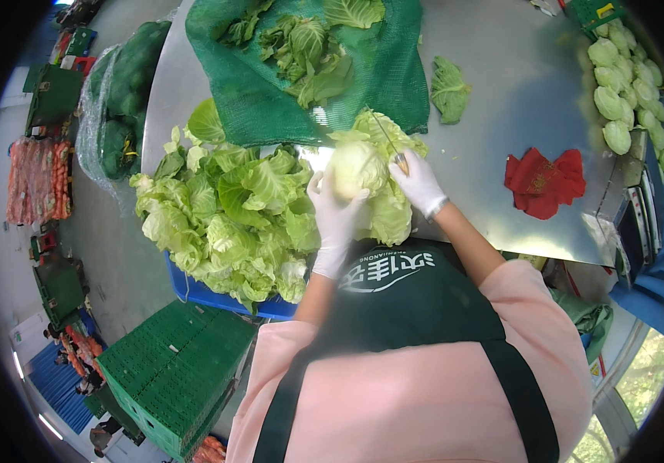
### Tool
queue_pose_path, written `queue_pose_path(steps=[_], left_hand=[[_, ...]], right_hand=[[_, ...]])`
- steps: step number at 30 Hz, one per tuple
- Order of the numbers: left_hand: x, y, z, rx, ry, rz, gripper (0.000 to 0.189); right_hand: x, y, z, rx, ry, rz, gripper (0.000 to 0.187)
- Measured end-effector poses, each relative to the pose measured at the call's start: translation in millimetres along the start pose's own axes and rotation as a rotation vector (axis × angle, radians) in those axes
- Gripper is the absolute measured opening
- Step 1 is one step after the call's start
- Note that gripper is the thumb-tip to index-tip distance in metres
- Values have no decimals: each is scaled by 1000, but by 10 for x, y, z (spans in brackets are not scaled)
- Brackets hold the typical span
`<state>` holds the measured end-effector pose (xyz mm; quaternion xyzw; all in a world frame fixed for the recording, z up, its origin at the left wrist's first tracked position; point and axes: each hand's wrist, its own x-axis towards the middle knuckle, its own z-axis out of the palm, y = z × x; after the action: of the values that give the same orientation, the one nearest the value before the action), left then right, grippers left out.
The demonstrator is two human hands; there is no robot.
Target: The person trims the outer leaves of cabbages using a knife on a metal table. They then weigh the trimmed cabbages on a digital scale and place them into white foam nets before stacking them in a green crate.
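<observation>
A pale green cabbage head [358, 169] is gripped by my gloved left hand [336, 211], thumb and fingers spread around its near side. My gloved right hand [417, 182] is closed on the wooden handle of a knife [402, 164], whose thin blade points up and left past the cabbage. Loose cabbage leaves [393, 217] lie under and beside the head on the metal table [482, 139]. A large heap of trimmed outer leaves [239, 202] rises to the left of my left hand. Beyond the cabbage, a green mesh sack [390, 75] carries more leaves.
A red cloth [545, 182] and a single leaf [449, 89] lie on the table to the right. Cabbage heads [616, 107] are piled at the far right. A blue container [222, 295] sits under the leaf heap; green crates [175, 359] stand below left.
</observation>
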<state>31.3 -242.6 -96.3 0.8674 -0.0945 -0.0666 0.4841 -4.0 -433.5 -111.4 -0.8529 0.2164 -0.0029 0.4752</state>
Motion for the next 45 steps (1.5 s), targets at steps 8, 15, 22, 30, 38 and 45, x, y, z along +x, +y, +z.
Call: queue_pose_path(steps=[8,15,22,30,38,45], left_hand=[[331,306,65,-67,-100,-49,89],[355,222,150,92,-62,-45,99],[411,207,178,62,-36,-35,97],[469,396,166,32,-66,-60,95],[515,298,238,120,-53,-1,93],[458,216,184,50,-46,-23,94]], right_hand=[[-406,-253,-351,-137,-347,12,28],[-321,-185,-334,-158,-315,23,28],[-230,-220,-359,-101,-309,47,31],[-45,-36,-273,-11,-350,0,31],[122,-291,-403,-349,-260,-19,26],[352,-301,-624,-84,-122,102,55]])
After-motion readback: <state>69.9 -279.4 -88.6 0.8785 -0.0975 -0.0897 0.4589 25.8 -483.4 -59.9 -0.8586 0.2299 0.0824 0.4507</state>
